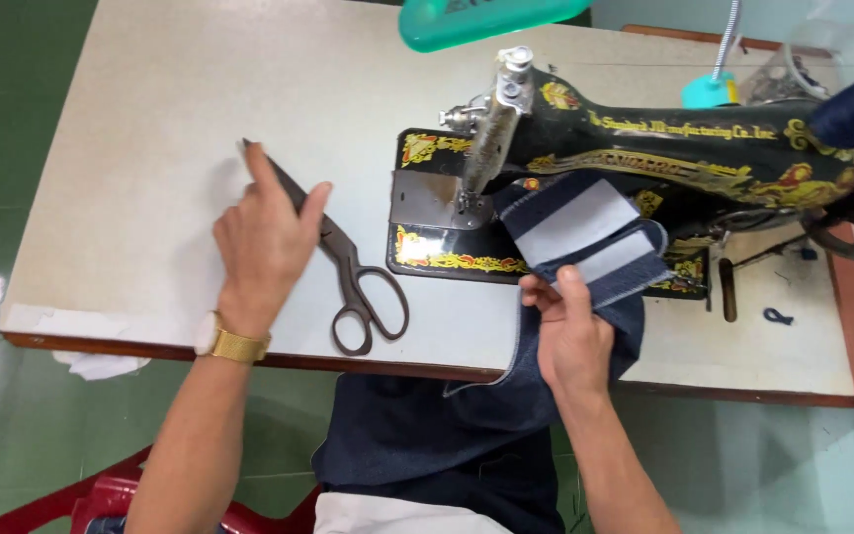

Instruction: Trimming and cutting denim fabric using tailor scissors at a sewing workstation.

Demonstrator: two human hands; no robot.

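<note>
My left hand (264, 242) lies on the pale tabletop, fingers together over the blades of a large pair of dark scissors (353, 277); its thumb touches the blade near the pivot. The scissors' handles point toward the near table edge. My right hand (570, 331) grips a folded piece of dark blue denim (585, 237) with pale grey strips on it. The cloth rests on the bed of a black sewing machine (644, 148) with gold decoration, just right of the needle and presser foot (467, 198). More denim hangs off the table edge into my lap.
A wristwatch with a gold band sits on my left wrist. The table (150, 119) has a wooden front edge. A teal lamp shade (476, 20) hangs over the machine. A red plastic chair (101, 489) and green floor tiles show below.
</note>
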